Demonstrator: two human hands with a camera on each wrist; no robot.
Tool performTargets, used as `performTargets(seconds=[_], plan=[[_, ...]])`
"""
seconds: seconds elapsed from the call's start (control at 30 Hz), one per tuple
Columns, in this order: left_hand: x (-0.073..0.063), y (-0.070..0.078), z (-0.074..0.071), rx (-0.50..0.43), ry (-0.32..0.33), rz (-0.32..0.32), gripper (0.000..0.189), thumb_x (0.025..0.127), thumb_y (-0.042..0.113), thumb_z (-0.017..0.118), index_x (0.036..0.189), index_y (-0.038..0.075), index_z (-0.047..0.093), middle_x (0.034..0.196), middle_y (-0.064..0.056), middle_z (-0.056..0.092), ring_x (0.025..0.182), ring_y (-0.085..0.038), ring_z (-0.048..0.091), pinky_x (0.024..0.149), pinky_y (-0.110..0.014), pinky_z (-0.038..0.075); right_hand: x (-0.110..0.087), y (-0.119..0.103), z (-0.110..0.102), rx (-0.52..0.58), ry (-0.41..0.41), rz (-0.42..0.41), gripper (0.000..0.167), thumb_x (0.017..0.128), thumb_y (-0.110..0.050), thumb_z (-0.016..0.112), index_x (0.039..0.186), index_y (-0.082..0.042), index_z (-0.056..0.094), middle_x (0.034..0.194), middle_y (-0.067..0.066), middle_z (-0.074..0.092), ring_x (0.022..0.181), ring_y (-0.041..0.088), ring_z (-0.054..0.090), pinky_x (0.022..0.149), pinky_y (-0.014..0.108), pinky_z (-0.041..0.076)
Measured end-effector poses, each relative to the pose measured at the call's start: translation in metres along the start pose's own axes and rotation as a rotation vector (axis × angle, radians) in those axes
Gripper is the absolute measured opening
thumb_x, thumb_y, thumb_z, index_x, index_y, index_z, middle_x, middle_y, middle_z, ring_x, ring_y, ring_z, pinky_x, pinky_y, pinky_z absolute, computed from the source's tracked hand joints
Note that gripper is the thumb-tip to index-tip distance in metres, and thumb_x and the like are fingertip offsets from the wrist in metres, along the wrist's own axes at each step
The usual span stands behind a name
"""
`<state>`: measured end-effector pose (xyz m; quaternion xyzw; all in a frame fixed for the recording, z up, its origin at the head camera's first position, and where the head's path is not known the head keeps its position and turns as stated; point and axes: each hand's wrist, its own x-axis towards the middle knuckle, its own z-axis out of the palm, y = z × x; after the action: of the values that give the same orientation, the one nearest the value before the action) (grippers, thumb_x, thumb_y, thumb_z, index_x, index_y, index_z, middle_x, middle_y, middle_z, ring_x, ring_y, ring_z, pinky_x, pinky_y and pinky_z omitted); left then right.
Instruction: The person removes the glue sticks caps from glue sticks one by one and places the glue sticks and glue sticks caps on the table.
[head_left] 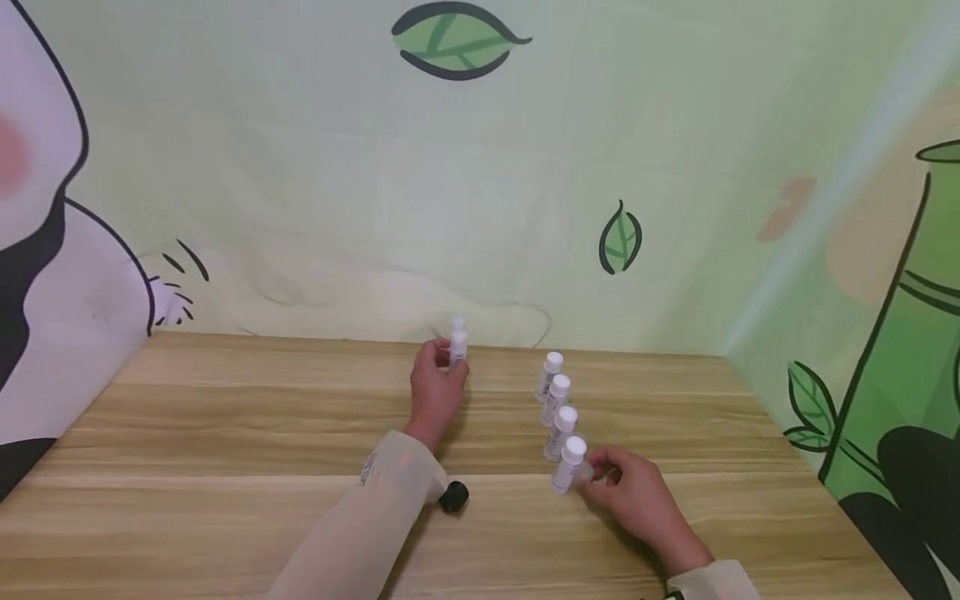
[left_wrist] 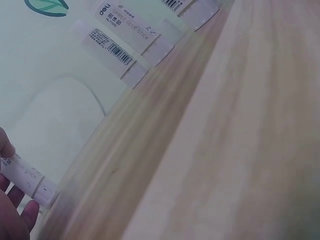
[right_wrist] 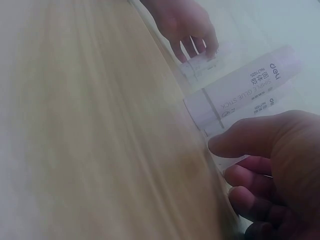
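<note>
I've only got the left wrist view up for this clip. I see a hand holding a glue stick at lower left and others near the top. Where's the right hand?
Observer: In the head view, the right hand is beside the nearest glue stick of a row; whether it touches, I can't tell.
Operator: My picture cuts that row off. How many stand in it?
Observer: Four, all upright with white caps, running from that one back to the farthest glue stick.
Operator: And how does the left hand sit relative to them?
Observer: The head view shows the left hand apart from the row, left of its far end, near the back edge of the table.
</note>
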<state>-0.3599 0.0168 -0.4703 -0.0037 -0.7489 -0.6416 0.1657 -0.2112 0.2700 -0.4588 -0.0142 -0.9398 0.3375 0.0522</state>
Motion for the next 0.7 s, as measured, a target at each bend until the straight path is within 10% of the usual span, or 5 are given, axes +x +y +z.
performTargets(seconds=[0.47,0.7], plan=[[-0.021,0.005,0.000,-0.016,-0.067,0.018,0.029,0.085,0.007,0.065,0.113,0.009,0.055,0.101,-0.011,0.062,0.096,-0.023,0.061,0.075,-0.031,0.055,0.001,0.003,-0.012,0.087,-0.070,-0.027,0.047,0.075,-0.020,0.081,0.118,-0.011,0.065,0.101,0.003,0.068,0.081,0.012,0.058,0.066,0.023,0.049],[-0.038,0.010,-0.001,-0.034,-0.147,0.009,0.031,0.085,0.007,0.066,0.115,0.010,0.056,0.103,-0.010,0.063,0.095,-0.022,0.061,0.072,-0.029,0.055,0.000,0.000,-0.017,0.139,-0.047,-0.035,0.027,0.076,-0.016,0.079,0.097,-0.008,0.064,0.088,0.004,0.065,0.078,0.014,0.058,0.067,0.023,0.049]])
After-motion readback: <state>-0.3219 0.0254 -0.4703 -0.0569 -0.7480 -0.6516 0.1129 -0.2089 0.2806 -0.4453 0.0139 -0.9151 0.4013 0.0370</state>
